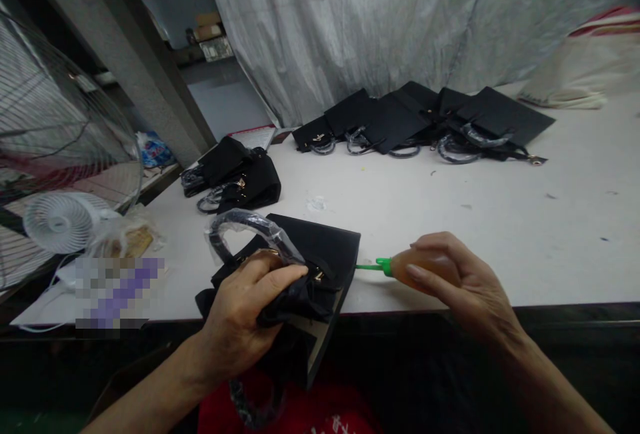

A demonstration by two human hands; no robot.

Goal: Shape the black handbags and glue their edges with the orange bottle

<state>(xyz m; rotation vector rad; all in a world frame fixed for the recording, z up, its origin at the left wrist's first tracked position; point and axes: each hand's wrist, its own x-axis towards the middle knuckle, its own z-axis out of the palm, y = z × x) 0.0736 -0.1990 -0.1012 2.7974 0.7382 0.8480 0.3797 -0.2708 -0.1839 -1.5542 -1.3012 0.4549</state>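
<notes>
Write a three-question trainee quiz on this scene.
1. Multiple choice: the right hand holds A) scissors B) a bottle with a green nozzle C) a brush.
2. True or false: the left hand grips a bag at the table edge.
3. Fill in: the nozzle points toward the ____.
Key: 1 B; 2 true; 3 bag.

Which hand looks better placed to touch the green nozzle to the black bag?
Probably the right hand: it holds the bottle, nozzle beside the bag. The left hand grips the bag.
</notes>
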